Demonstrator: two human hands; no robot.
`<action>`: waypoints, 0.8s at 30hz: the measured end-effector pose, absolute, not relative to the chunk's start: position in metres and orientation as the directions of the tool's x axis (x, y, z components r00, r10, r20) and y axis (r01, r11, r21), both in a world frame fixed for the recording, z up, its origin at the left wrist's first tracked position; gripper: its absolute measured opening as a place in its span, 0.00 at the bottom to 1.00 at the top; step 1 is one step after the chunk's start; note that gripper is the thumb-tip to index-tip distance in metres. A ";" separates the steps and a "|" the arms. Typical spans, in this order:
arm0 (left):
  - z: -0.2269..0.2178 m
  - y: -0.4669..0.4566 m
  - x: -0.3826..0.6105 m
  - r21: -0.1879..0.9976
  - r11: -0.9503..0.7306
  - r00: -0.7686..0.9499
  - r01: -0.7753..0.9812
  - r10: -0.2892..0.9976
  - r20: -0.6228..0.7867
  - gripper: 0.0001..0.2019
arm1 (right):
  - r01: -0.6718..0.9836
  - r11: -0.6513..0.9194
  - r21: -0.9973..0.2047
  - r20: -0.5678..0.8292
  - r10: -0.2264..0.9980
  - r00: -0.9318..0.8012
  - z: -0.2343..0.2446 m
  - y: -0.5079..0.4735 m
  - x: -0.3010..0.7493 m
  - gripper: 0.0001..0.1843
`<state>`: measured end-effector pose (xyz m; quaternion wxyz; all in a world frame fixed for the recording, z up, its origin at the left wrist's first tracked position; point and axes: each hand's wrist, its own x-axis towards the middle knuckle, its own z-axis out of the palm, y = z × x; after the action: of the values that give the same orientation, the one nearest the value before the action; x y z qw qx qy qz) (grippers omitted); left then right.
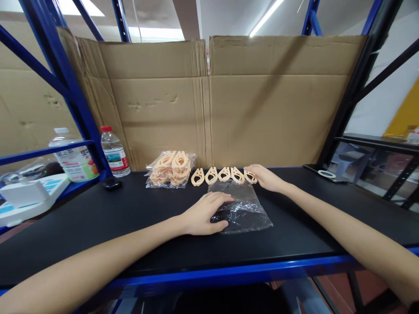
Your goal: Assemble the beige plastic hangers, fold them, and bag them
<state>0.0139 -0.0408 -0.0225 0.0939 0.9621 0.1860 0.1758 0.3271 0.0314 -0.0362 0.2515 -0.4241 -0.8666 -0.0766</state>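
Observation:
Several beige plastic clips [224, 174], each with a rounded loop, stand in a row near the back of the black tabletop. My right hand [266, 178] is at the right end of that row, its fingers closed around the edge of the last clip [250, 176]. In front of the row lies a clear plastic bag [250, 216], flat and wrinkled. My left hand [206, 213] rests on the bag's left side with its fingers stretched and thumb apart. Left of the row, more beige clips sit stacked in clear plastic packs [170, 169].
A water bottle [114, 152] with a red cap and a black mouse-like object [112, 183] stand at the left. A cardboard panel [278, 104] closes off the back. At the far right lies a dark flat device [338, 178] with a white ring [326, 174]. Blue posts flank the table.

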 end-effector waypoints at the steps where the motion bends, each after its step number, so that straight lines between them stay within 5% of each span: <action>1: -0.021 -0.042 0.014 0.237 -0.914 0.870 0.329 0.391 0.299 0.29 | 0.806 0.590 -0.045 0.436 0.738 -0.515 -0.038 0.040 0.334 0.32; 5: -0.019 -0.048 0.015 0.227 -0.916 0.874 0.332 0.389 0.292 0.31 | 0.875 0.475 0.092 0.148 0.862 -0.484 -0.032 0.066 0.344 0.43; 11: -0.021 -0.053 0.016 0.223 -0.924 0.873 0.310 0.370 0.317 0.31 | 0.887 0.451 0.102 0.012 0.891 -0.455 -0.007 0.069 0.340 0.27; 16: -0.022 -0.055 0.017 0.178 -0.952 0.887 0.247 0.296 0.355 0.25 | 0.893 0.449 0.043 -0.058 0.893 -0.446 0.004 0.029 0.358 0.25; 19: -0.023 -0.055 0.017 0.121 -0.967 0.899 0.223 0.252 0.357 0.21 | 0.872 0.486 -0.053 0.003 0.873 -0.487 0.000 -0.004 0.371 0.21; 24: -0.025 -0.055 0.017 0.058 -0.975 0.910 0.214 0.221 0.350 0.13 | 0.806 0.582 -0.108 0.382 0.773 -0.507 -0.016 -0.054 0.380 0.16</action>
<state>0.0169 -0.0553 -0.0251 0.0090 0.9772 0.1113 0.1803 0.3803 -0.0535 -0.0164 0.1984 -0.4551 -0.8671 -0.0419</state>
